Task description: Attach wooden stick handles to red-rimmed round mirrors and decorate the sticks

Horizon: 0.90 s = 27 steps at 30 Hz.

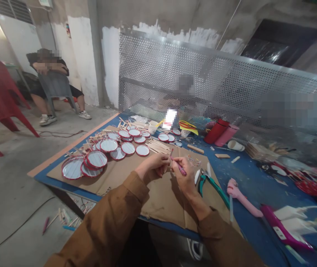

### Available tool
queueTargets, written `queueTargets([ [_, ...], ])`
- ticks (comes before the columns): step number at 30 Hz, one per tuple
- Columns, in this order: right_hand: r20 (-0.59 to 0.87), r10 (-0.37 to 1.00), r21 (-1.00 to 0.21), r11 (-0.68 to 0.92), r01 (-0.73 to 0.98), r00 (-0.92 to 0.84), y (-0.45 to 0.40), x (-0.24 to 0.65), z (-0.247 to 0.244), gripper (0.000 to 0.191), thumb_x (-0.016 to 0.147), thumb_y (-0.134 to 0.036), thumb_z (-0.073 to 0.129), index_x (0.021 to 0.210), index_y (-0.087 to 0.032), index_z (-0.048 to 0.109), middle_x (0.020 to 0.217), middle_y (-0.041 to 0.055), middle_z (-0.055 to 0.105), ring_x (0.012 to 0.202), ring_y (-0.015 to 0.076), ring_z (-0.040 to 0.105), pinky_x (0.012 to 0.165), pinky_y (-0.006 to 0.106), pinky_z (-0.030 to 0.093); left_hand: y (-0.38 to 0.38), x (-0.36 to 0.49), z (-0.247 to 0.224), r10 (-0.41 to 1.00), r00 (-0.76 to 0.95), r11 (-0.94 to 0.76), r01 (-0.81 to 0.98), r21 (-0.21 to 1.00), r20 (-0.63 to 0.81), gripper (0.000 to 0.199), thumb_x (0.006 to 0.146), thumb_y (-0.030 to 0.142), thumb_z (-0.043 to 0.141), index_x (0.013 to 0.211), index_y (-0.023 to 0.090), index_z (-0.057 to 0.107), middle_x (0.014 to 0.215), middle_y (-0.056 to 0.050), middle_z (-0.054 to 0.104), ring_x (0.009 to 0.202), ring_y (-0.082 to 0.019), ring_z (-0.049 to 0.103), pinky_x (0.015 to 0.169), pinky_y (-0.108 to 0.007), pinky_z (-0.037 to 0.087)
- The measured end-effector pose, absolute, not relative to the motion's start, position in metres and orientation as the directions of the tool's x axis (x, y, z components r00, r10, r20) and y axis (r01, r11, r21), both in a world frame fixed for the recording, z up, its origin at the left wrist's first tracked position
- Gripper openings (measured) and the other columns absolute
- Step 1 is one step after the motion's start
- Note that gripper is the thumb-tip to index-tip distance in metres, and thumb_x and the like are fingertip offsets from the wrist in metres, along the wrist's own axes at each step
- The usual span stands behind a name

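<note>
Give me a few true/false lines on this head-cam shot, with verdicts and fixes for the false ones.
1. The right hand holds a pink pen. True.
2. Green-handled pliers lie just right of that hand. True.
3. The round red-rimmed discs stand upright in a rack. False: they lie on brown cardboard, left of the hands, some overlapping.
4. The tabletop is green. False: it is blue.
5. A person sits on a grey chair away from the table. True.
</note>
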State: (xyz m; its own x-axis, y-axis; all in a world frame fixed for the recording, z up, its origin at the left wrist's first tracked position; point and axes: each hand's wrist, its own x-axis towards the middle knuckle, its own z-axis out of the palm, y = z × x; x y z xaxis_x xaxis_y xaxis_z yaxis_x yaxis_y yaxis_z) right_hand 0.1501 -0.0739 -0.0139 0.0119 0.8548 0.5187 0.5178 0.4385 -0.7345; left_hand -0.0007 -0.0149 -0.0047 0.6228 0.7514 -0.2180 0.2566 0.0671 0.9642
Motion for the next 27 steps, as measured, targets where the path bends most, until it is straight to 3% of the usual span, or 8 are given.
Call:
queueTargets([
  [14, 0.505, 0.863, -0.76, 0.427, 0.49, 0.032, -0.0748, 0.1508, -0.0161, 0.021, 0.09, -0.04, 0.055, 0.096, -0.02, 0.06, 0.084, 0.005, 0.07, 0.074, 0.018, 0.065, 0.066, 0.029, 0.05, -0.0149, -0.0009, -0.0061, 0.756, 0.622, 0.056, 0.25, 0.967, -0.205, 0.018, 0.094, 0.027, 0.045, 0.079, 0.017, 0.046, 0.049, 0.004, 0.053, 0.037, -0.01, 0.053, 0.043, -0.019, 0.045],
  [20, 0.503, 0.864, -0.741, 0.438, 0.509, -0.01, -0.0738, 0.1502, -0.0157, 0.021, 0.09, -0.039, 0.054, 0.096, -0.02, 0.061, 0.084, 0.0048, 0.069, 0.074, 0.0178, 0.065, 0.069, 0.03, 0.05, -0.0122, 0.0, -0.0086, 0.75, 0.628, 0.058, 0.251, 0.966, -0.208, 0.015, 0.093, 0.018, 0.04, 0.08, 0.016, 0.046, 0.048, 0.004, 0.052, 0.037, -0.011, 0.054, 0.042, -0.019, 0.046],
  [27, 0.488, 0.863, -0.785, 0.369, 0.498, 0.132, -0.0743, 0.1515, -0.0154, 0.022, 0.089, -0.04, 0.053, 0.093, -0.02, 0.06, 0.073, 0.0021, 0.066, 0.064, 0.016, 0.061, 0.061, 0.028, 0.048, -0.0123, 0.0007, -0.008, 0.761, 0.608, 0.064, 0.279, 0.958, -0.228, 0.016, 0.094, 0.02, 0.041, 0.079, 0.017, 0.046, 0.048, 0.004, 0.053, 0.037, -0.012, 0.055, 0.041, -0.02, 0.046],
])
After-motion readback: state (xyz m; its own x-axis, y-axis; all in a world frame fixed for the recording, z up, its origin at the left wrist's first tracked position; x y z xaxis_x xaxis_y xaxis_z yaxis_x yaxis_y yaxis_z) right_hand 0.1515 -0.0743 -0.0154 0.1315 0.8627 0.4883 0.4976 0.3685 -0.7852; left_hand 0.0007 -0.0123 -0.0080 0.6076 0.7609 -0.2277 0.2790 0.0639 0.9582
